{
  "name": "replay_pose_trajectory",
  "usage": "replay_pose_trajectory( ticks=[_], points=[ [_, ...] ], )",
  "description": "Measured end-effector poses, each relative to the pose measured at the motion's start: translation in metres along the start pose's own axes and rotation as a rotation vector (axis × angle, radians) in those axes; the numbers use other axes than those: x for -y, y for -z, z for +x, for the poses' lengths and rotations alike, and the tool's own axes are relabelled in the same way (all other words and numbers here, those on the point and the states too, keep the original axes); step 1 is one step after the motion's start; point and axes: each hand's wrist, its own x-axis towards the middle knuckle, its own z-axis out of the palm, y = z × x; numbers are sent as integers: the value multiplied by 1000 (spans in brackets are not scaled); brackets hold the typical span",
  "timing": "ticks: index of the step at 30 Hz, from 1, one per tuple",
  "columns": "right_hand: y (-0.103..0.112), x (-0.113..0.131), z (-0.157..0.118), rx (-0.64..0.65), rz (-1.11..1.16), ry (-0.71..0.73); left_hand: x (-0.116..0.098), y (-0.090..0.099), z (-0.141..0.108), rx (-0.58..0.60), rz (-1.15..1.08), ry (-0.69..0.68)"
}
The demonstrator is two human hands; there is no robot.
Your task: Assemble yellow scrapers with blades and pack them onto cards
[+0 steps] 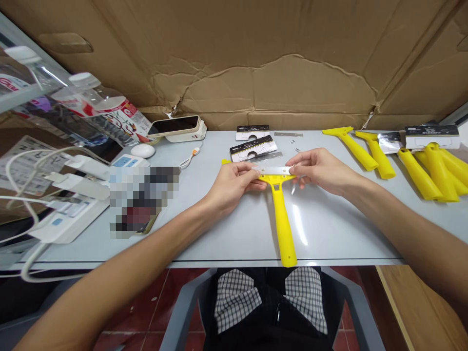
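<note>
A yellow scraper (284, 224) hangs with its handle toward me, over the table's front part. Across its wide head lies a flat metal blade (275, 170) with small holes. My left hand (232, 187) is closed on the left end of the head and blade, thumb on top. At the other end, my right hand (321, 171) pinches the blade's right tip between thumb and fingers. Behind the hands are black-and-white blade packets (253, 147) and a loose blade (268, 156). Another blade (288, 134) and tiny metal screws (293, 141) lie farther back.
Several yellow scrapers and handles (420, 175) lie at the right, beside more packets (432, 136). To the left are a phone (175, 126) on a white device, a blurred-out phone (146, 204), a power strip (73, 214) with cables, and water bottles (109, 109). Cardboard (270, 34) stands behind.
</note>
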Motion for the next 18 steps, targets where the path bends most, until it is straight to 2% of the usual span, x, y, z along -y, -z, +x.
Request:
replay_pose_trajectory(
  ticks=[10, 18],
  points=[
    [-3, -4, -1, 38, 36, 19, 0, 1, -1, -6, 26, 9],
    [-5, -8, 0, 2, 35, 47, 4, 1, 2, -9, -8, 16]
  ],
)
